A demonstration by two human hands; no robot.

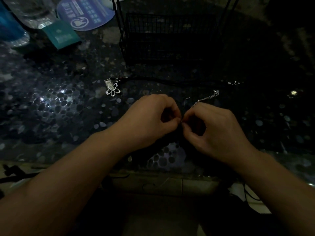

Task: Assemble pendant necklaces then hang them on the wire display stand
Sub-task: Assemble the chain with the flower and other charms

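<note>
My left hand [151, 116] and my right hand [213, 130] meet fingertip to fingertip at the middle of the dark table, both pinching a small necklace part too tiny and dim to make out. A thin silver chain [205, 98] runs up and right from my right hand. A silver flower pendant [113, 90] with a small rectangular charm lies to the upper left, joined to a black cord [170, 80] stretched rightward. The black wire display stand [170, 36] rises behind, its basket base on the table.
The glass table [59, 103] has a pebble pattern. At the back left are a clear bottle [32, 12], a teal box [61, 34] and a round blue card [87, 12]. Small silver clasps [234, 83] lie at the right. The table edge [153, 172] runs below my wrists.
</note>
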